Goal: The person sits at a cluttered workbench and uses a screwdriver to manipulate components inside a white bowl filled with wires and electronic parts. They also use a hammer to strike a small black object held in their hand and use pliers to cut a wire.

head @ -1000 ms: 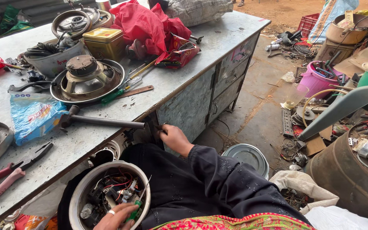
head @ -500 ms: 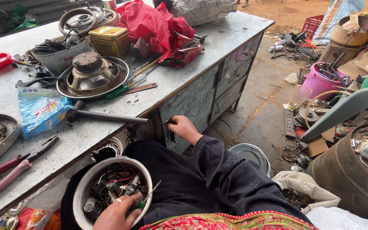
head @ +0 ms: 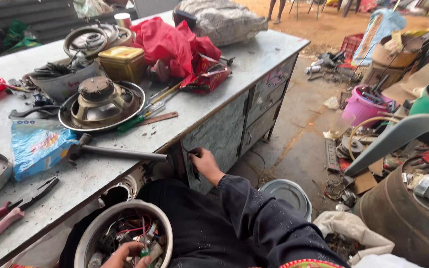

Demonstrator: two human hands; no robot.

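Nearest in, at six o'clock, the left hand point(head: 125, 255) is down in the bowl point(head: 88, 238), a pale round shell full of wires and small parts resting on the lap. Its fingers are pressed together on a small green piece point(head: 144, 253) among the red and white wires; what that piece is, too small to tell. To my eye the job here is working one part free of a tangle, so the thing is to keep that pinch low on the part itself and not on a wire, and lift straight up rather than yank sideways.

Up toward the centre, the right hand point(head: 205, 164) is at the desk's point(head: 254, 59) front edge, fingers curled against the dark gap beside the cabinet face. Whether that grip is closed on anything, cannot tell; the fingertips are hidden. It looks like a steadying hold, and a firm one there would keep the bowl from rocking on the lap.

At ten o'clock, on the desk, a hammer point(head: 115, 152) lies flat, handle toward the right hand, with red-handled pliers point(head: 6, 218) at nine o'clock. Both are in easy reach if the part resists. Farther off, a speaker point(head: 98, 99) sits in its dish.
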